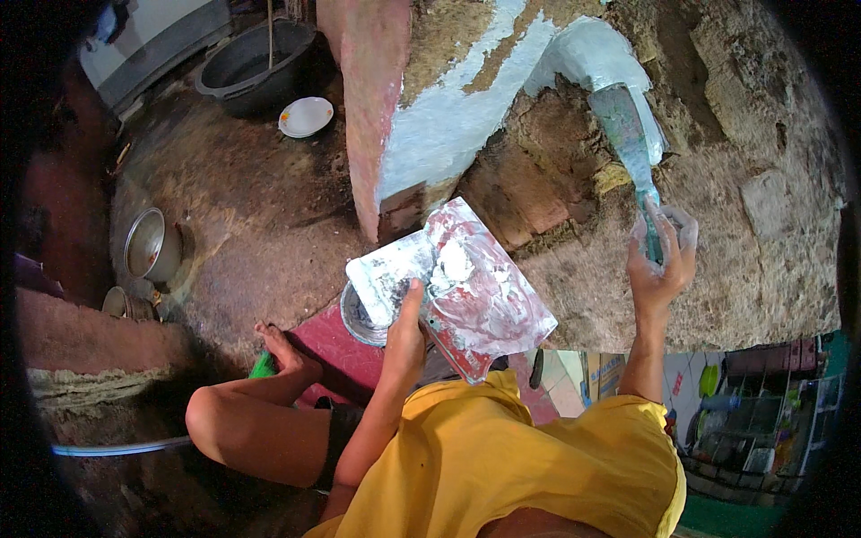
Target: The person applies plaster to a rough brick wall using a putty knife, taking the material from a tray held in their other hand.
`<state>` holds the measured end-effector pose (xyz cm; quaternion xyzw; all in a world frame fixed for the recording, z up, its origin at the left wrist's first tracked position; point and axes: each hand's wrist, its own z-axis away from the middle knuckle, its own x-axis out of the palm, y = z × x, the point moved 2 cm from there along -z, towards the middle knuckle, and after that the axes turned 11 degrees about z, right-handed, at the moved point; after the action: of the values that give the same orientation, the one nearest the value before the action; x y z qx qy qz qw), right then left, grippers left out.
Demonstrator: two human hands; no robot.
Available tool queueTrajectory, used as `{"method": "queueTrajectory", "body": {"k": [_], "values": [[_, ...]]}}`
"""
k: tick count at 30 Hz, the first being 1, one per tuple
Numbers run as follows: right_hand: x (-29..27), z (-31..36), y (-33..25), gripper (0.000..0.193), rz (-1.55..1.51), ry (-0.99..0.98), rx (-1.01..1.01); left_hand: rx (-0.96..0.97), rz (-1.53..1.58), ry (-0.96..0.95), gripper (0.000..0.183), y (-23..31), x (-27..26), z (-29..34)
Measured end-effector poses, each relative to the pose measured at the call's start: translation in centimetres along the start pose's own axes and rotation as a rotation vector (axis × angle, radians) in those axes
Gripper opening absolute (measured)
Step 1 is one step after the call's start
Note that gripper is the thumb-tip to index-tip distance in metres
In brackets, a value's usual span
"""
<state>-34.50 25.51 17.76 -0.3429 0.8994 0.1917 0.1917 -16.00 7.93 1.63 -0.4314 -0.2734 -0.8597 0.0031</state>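
My right hand [664, 255] is closed around the handle of a putty knife [621, 130]. The knife's long, paste-smeared blade lies against wet white filler [587, 52] on the rough wall. Low in front of my body, my left hand [408, 341] grips a reddish board [502, 287] streaked with white, its thumb on top. A lump of white paste [453, 263] sits on that board. Beside it, a flat white-coated piece [387, 276] reaches left from near my thumb; whether my fingers also hold it I cannot tell. Partly underneath stands a round paste-stained container [354, 318].
Rough bare wall [762, 260] spreads to the right, next to a white-coated corner [435, 139]. A dark basin [247, 76] with a stick, a white plate [306, 117] and a metal pot [152, 247] rest on the left floor. A red mat [327, 350] lies beneath me.
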Motion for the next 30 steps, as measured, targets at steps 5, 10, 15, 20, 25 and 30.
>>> {"method": "queueTrajectory", "body": {"k": [5, 10, 15, 20, 25, 30], "values": [[0.3, -0.1, 0.3, 0.034, 0.000, -0.007, 0.008, -0.017, 0.060, -0.019, 0.064, -0.5, -0.6, -0.4], [-0.9, 0.9, 0.8, 0.032, 0.078, -0.030, 0.061, 0.005, 0.072, -0.012, 0.063, -0.5, -0.6, -0.4], [-2.2, 0.9, 1.1, 0.031, 0.071, -0.004, 0.025, -0.026, 0.042, 0.007, 0.065, -0.5, -0.5, -0.3], [-1.2, -0.6, 0.5, 0.031, 0.029, -0.025, 0.048, -0.028, -0.007, 0.002, 0.067, -0.4, -0.8, -0.4], [0.2, -0.7, 1.2, 0.035, -0.026, 0.010, 0.043, -0.010, 0.042, -0.005, 0.067, -0.5, -0.7, -0.4], [-1.1, 0.5, 1.7, 0.031, 0.054, -0.025, 0.054, 0.011, 0.041, -0.015, 0.066, -0.3, -0.4, -0.2]]}}
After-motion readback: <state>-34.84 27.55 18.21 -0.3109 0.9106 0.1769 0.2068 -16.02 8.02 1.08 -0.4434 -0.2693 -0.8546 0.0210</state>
